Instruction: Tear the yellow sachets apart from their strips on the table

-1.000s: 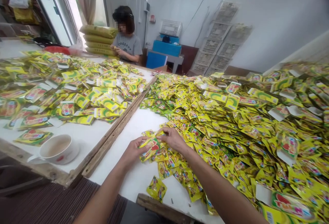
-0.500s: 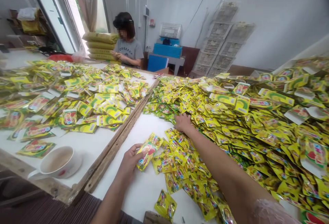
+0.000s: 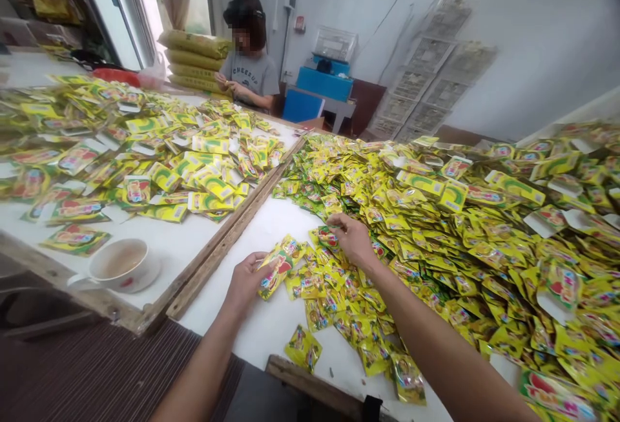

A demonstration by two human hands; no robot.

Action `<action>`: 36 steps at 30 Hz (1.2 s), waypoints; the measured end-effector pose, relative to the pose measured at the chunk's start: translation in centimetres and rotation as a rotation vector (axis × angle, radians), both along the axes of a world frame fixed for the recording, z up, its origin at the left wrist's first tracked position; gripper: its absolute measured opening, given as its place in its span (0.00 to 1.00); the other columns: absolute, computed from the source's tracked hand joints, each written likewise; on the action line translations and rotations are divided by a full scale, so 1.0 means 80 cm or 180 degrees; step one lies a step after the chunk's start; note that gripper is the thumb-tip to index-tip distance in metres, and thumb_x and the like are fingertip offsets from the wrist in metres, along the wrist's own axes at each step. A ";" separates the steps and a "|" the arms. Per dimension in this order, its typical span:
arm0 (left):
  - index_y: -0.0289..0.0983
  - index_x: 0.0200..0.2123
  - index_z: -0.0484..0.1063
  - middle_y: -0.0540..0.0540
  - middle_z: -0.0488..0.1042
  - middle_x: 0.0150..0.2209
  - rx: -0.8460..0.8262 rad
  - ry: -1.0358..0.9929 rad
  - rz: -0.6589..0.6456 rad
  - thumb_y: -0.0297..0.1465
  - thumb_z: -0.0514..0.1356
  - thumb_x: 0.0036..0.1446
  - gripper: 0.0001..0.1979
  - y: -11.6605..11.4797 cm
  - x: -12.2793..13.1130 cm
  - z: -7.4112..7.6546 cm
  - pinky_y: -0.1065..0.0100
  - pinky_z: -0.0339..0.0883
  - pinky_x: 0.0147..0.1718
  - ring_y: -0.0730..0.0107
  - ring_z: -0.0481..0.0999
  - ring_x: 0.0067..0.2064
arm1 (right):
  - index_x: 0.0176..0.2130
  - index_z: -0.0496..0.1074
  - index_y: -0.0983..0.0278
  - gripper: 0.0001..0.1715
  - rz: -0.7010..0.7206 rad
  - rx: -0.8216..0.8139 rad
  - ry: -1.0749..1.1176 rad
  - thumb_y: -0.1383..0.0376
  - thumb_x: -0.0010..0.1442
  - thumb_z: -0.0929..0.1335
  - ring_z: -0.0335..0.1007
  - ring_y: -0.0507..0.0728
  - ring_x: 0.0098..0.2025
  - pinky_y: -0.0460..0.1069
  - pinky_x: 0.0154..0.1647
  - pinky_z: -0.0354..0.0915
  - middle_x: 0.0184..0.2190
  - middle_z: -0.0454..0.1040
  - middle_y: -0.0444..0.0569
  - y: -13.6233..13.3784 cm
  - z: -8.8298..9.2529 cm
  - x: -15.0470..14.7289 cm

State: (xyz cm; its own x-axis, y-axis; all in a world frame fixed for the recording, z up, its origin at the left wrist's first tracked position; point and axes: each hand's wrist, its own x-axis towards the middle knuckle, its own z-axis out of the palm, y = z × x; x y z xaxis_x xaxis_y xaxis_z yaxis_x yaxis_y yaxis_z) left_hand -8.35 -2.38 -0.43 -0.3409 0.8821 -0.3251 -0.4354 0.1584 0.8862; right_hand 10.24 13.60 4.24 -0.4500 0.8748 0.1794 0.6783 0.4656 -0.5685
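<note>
White table [image 3: 271, 328] heaped with yellow sachets [image 3: 436, 228] | left hand [image 3: 245, 281], right of cup [image 3: 119, 265], fingers clamped on sachet stack [image 3: 274, 270] | right hand [image 3: 354, 239], farther right of cup, fingertips pinching single sachet [image 3: 328, 237] at heap's edge

Panning left: cup [image 3: 119, 262] of pale milky drink on a saucer [image 3: 145, 278], near the front edge of the left table [image 3: 165, 238]. Wooden rail [image 3: 232, 231] running along that table's side. Far end: person in a grey shirt [image 3: 252, 73], seated, head down. Just beside, stacked yellow sacks [image 3: 194, 60]. Behind, blue box [image 3: 323, 83], and white crates [image 3: 436, 66] leaning on the wall.
</note>
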 end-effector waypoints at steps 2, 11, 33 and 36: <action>0.35 0.35 0.70 0.50 0.77 0.25 0.0006 0.0143 0.0026 0.41 0.70 0.35 0.24 -0.005 0.001 -0.001 0.70 0.67 0.26 0.68 0.76 0.25 | 0.39 0.73 0.62 0.15 -0.0047 -0.0301 0.0298 0.71 0.51 0.64 0.73 0.56 0.41 0.51 0.44 0.66 0.38 0.77 0.46 -0.011 -0.017 0.002; 0.34 0.34 0.72 0.48 0.78 0.26 -0.0072 0.0369 -0.0164 0.41 0.70 0.36 0.23 -0.029 0.016 0.005 0.71 0.66 0.25 0.68 0.75 0.25 | 0.38 0.73 0.65 0.19 -0.0303 -0.0978 0.1335 0.56 0.47 0.71 0.72 0.57 0.34 0.52 0.37 0.68 0.34 0.77 0.50 -0.055 -0.018 0.011; 0.34 0.36 0.72 0.48 0.78 0.25 -0.0006 -0.0225 -0.0363 0.37 0.71 0.37 0.22 -0.037 0.055 0.012 0.73 0.68 0.26 0.71 0.76 0.25 | 0.37 0.72 0.62 0.21 -0.0270 -0.1465 0.2161 0.56 0.42 0.74 0.63 0.52 0.30 0.48 0.33 0.62 0.27 0.69 0.42 -0.102 0.001 0.048; 0.34 0.35 0.71 0.48 0.78 0.25 -0.0031 -0.0323 -0.0304 0.36 0.72 0.35 0.23 -0.037 0.061 0.012 0.73 0.68 0.25 0.71 0.76 0.24 | 0.30 0.69 0.63 0.22 -0.0732 -0.1334 0.2645 0.53 0.39 0.75 0.65 0.52 0.29 0.48 0.32 0.62 0.26 0.70 0.42 -0.106 -0.001 0.054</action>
State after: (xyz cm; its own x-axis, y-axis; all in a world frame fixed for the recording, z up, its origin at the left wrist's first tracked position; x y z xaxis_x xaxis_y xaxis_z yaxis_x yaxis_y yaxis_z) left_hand -3.46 -5.32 0.51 -0.2206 0.9055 -0.3624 -0.5052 0.2118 0.8366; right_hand 14.53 5.13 4.12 -0.1291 0.9915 0.0164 0.0326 0.0208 -0.9993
